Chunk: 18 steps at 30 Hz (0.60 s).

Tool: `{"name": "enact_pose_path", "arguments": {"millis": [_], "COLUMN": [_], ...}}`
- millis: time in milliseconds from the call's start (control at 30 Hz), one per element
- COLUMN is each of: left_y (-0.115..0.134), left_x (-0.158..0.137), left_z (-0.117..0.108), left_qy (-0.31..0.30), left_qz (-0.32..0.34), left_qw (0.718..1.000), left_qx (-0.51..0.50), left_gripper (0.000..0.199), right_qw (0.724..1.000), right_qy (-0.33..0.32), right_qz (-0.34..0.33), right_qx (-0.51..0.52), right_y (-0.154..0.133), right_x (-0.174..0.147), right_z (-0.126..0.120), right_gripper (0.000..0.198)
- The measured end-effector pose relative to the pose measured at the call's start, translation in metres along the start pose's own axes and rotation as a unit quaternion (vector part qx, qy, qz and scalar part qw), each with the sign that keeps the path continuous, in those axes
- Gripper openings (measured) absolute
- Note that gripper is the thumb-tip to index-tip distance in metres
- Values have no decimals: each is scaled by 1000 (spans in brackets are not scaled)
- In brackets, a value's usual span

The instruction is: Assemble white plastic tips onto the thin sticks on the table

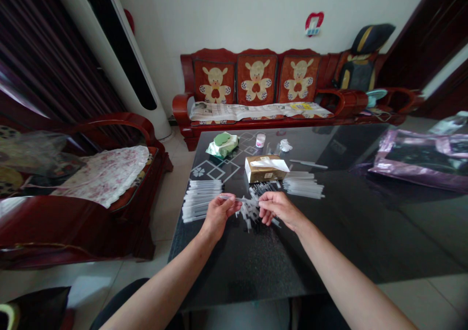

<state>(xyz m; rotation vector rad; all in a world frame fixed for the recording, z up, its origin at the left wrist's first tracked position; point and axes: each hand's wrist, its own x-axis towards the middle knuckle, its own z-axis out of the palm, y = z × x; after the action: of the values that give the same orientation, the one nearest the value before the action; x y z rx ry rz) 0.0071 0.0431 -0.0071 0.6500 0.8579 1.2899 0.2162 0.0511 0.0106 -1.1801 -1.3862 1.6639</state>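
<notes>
My left hand (221,214) pinches a slim translucent pen barrel (234,199) that points to the right. Close to its tip, my right hand (277,208) is closed with thumb and fingers on a small whitish piece, mostly covered by the fingers. Below and between the hands lies a loose heap of small translucent caps (249,214). Behind it is a bundle of thin dark-tipped refills (262,188). A row of whitish pen barrels (200,201) lies left of my left hand. Another stack of barrels (303,184) is beyond my right hand.
A gold tissue box (265,175) stands behind the refills on the dark glossy table (256,266). Farther back are a green wipes pack (223,145), a small white jar (260,141) and crumpled tissue (285,145). A purple shiny bag (420,162) lies at right.
</notes>
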Motion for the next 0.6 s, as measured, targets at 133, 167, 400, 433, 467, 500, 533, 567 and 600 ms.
{"name": "enact_pose_path", "arguments": {"millis": [133, 167, 400, 433, 467, 500, 533, 567, 600], "left_y": [0, 1, 1, 1, 1, 1, 1, 1, 0], "left_x": [0, 0, 0, 0, -1, -1, 0, 0, 0], "left_z": [0, 0, 0, 0, 0, 0, 0, 0, -1], "left_qy": [-4, -5, -5, -7, -8, -8, -9, -10, -10], "left_qz": [0, 0, 0, 0, 0, 0, 1, 1, 2], "left_qw": [1000, 1000, 1000, 1000, 1000, 1000, 1000, 1000, 1000], "left_qx": [0, -1, 2, 4, 5, 5, 6, 6, 6], "left_gripper": [27, 26, 26, 26, 26, 26, 26, 27, 27], "right_qw": [1000, 1000, 1000, 1000, 1000, 1000, 1000, 1000, 1000], "right_qy": [-1, 3, 4, 1, -1, -2, -2, 0, 2], "right_qz": [24, 27, 3, 9, 16, 23, 27, 29, 28], "right_qx": [-2, 0, -2, -4, -5, -6, -6, -6, -5], "right_y": [-2, -2, -2, -2, -2, -2, -1, -1, 0], "right_x": [0, 0, 0, 0, 0, 0, 0, 0, 0], "right_z": [2, 2, 1, 1, 1, 1, 1, 1, 1], "right_gripper": [37, 38, 30, 30, 32, 34, 36, 37, 37]}}
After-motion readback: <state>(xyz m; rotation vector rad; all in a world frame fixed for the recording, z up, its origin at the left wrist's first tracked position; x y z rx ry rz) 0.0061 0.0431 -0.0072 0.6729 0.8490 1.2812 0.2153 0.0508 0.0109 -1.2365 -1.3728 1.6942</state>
